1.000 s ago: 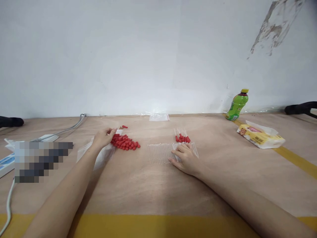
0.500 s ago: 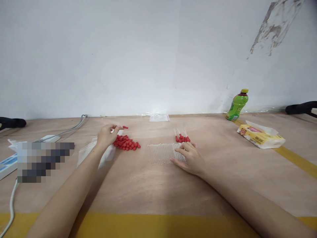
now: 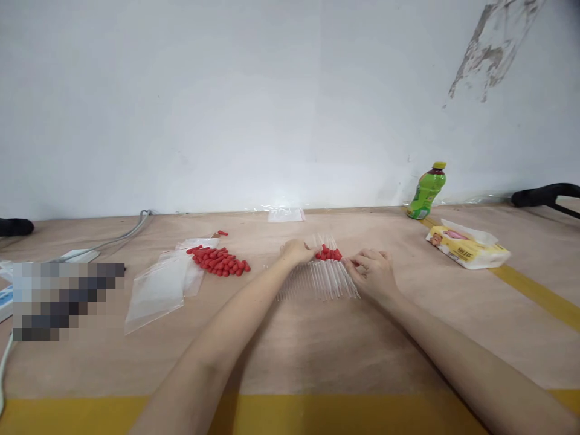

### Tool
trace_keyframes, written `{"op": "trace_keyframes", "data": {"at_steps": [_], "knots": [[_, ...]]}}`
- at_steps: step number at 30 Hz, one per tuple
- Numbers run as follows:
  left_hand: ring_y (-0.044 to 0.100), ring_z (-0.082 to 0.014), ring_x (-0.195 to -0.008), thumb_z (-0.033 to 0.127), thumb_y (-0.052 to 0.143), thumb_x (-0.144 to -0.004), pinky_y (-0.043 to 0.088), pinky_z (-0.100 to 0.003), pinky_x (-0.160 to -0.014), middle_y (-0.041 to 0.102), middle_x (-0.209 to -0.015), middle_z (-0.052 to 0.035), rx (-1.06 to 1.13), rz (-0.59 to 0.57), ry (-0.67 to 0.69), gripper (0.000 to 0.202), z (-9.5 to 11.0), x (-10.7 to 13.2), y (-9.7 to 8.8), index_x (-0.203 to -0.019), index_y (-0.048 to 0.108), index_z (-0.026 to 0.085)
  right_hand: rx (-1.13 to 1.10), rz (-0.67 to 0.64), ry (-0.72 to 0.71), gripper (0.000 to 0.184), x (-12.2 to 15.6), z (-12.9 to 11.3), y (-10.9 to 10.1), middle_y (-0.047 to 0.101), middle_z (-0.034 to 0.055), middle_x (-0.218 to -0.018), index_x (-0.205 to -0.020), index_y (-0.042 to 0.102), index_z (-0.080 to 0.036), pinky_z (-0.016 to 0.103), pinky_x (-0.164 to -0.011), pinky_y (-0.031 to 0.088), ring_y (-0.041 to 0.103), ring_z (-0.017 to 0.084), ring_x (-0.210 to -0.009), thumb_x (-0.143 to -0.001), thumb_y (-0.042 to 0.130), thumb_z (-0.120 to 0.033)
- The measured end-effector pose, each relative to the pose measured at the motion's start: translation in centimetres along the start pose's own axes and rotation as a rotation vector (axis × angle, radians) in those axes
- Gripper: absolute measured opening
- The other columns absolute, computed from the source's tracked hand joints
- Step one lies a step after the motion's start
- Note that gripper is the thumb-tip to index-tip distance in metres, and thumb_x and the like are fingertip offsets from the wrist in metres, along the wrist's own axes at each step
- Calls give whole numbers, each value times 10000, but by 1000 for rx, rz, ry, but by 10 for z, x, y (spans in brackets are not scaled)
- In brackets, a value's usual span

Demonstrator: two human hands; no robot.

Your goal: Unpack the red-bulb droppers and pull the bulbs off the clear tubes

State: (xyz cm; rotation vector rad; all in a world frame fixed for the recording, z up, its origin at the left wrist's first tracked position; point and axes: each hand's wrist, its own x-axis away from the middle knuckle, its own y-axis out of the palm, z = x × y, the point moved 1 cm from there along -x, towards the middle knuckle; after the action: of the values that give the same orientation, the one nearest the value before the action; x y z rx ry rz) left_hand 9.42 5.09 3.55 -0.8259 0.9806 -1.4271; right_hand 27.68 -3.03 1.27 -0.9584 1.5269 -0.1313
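Note:
A row of clear glass tubes (image 3: 317, 279) lies on the brown table in front of me. A few finished tubes with red caps (image 3: 329, 254) lie just behind that row. My left hand (image 3: 296, 250) is closed at the left end of the capped tubes, and what its fingers pinch is too small to make out. My right hand (image 3: 372, 270) is pinched at the right end of the row, holding what looks like a clear tube. A pile of loose red rubber caps (image 3: 218, 261) lies to the left, apart from both hands.
Clear plastic bags (image 3: 158, 287) lie left of the red caps, another small bag (image 3: 285, 214) by the wall. A green bottle (image 3: 426, 191) and a yellow tissue pack (image 3: 466, 249) stand at the right. Cables and a power strip (image 3: 77, 254) are at the far left.
My left hand left the red cap pile and moved right to the capped tubes. My right hand lifted off the tube row and closed into a pinch at its right end.

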Motion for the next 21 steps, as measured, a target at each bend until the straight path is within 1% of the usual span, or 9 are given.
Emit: {"op": "trace_keyframes", "data": {"at_steps": [2, 6, 8, 11, 14, 15, 17, 19, 21], "knots": [[594, -209, -660, 576, 518, -652, 427, -298, -612, 640, -627, -78, 13, -48, -49, 434, 8, -6, 4, -615, 653, 165, 4, 9, -14, 285, 0, -2, -1, 592, 3, -611, -606, 640, -182, 296, -710, 233, 523, 118, -636, -815, 501, -317], [572, -163, -539, 461, 561, -662, 422, -268, -545, 618, -542, -45, 57, -111, -47, 325, 18, -12, 6, -551, 639, 167, 1, 24, -37, 281, 0, -5, -3, 580, 0, -598, -600, 631, -180, 300, -708, 239, 516, 113, -620, -816, 502, -305], [568, -161, -526, 403, 573, -671, 414, -262, -526, 611, -539, -49, 61, -85, -28, 282, 17, -12, 2, -559, 629, 151, -3, 23, -42, 272, 0, -6, -3, 577, -1, -597, -615, 636, -183, 305, -705, 250, 517, 114, -615, -818, 502, -305], [578, -185, -587, 360, 519, -737, 407, -276, -540, 620, -619, -78, 47, 21, 25, 267, 6, -2, -13, -649, 613, 126, -26, 37, -55, 228, 1, -9, -4, 579, 5, -621, -674, 650, -192, 314, -699, 287, 527, 125, -629, -817, 504, -292], [580, -184, -700, 327, 431, -823, 413, -279, -611, 627, -763, -75, 36, 140, 142, 238, -17, 25, -33, -826, 575, 137, -117, 74, -111, 173, 3, -17, -4, 614, 48, -785, -861, 649, -194, 321, -722, 372, 558, 160, -749, -813, 504, -274], [576, -174, -733, 320, 428, -834, 414, -272, -641, 624, -800, -62, 33, 166, 198, 214, -27, 38, -38, -862, 556, 151, -158, 81, -140, 211, 4, -21, -4, 617, 70, -884, -965, 624, -191, 327, -748, 402, 562, 176, -827, -815, 498, -271], [565, -151, -758, 320, 462, -834, 416, -251, -672, 614, -822, -35, 27, 192, 316, 167, -48, 67, -44, -841, 541, 173, -225, 56, -206, 368, 7, -31, -3, 571, 106, -1094, -1180, 501, -178, 342, -828, 430, 529, 201, -1001, -824, 484, -270], [557, -136, -699, 313, 461, -849, 420, -245, -640, 605, -778, -27, -32, 276, 583, 166, -68, 96, -45, -823, 540, 170, -253, -19, -287, 482, 10, -43, -3, 492, 119, -1234, -1293, 374, -167, 355, -900, 420, 465, 208, -1125, -835, 472, -280], [549, -124, -657, 287, 475, -850, 425, -233, -608, 597, -734, -21, -84, 364, 739, 147, -84, 118, -40, -803, 550, 170, -247, -101, -391, 495, 13, -57, -2, 464, 117, -1277, -1300, 366, -159, 377, -947, 394, 426, 215, -1177, -839, 474, -307]]}}
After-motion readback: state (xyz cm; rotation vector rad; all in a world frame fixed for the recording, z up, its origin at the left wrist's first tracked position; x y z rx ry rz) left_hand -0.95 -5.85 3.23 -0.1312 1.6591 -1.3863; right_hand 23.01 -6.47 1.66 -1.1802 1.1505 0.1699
